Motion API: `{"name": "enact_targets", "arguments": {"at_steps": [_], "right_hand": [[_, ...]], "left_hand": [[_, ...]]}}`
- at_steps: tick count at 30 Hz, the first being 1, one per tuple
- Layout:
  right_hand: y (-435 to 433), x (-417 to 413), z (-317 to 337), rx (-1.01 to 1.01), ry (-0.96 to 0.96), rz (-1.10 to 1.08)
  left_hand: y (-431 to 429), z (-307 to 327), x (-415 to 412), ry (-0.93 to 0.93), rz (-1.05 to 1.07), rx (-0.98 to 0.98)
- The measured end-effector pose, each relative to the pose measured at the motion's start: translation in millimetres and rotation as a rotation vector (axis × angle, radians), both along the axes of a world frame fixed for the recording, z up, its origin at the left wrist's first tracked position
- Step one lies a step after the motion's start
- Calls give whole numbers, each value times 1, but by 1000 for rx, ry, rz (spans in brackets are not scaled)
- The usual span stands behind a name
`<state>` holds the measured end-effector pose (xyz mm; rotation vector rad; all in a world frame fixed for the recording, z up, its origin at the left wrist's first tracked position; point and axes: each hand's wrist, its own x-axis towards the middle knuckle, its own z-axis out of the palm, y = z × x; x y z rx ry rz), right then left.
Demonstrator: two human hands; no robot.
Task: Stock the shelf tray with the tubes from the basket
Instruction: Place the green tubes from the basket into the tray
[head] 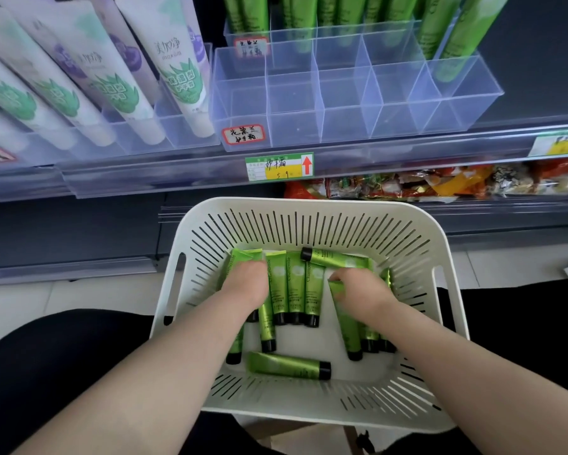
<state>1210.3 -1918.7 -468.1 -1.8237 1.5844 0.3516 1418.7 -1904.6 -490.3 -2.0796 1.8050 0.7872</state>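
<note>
**Both hands down among the tubes in the basket**

The tubes (296,284) lie loose on the floor of the basket (309,205), most of them side by side with their black caps toward the person, one laid crosswise at the far wall and another crosswise at the near wall. The left hand (246,284) rests on the left group with its fingers bent down out of sight, so I cannot tell whether it has hold of anything. The right hand (358,287) curls round a tube (345,320), whose crimped end pokes out beside the thumb.

The basket is white with slotted walls and sits on the person's lap (46,356), just below the shelf edge. Above it, the tray (294,106) is clear plastic split into a grid of compartments, with a red-framed handwritten label (243,134) on its front left. More green tubes (440,24) stand upright in the row behind and at the tray's far right. Tall white tubes (177,77) lean in the next tray to the left. A green and yellow price tag (279,167) with a red arrow hangs on the shelf rail, between basket and tray. Snack packets (407,185) fill the shelf beneath.

The tubes are glossy bright green and slim, printed with "Chamomile" and a pale flower.
</note>
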Motion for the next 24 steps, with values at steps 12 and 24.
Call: {"name": "enact_targets", "arguments": {"at_steps": [12,24], "right_hand": [[-5,7,15,-206,-96,86],[2,12,29,-283,-80,155]], "left_hand": [[3,0,-15,-82,-10,-38],[17,4,-16,-1,194,-49]]}}
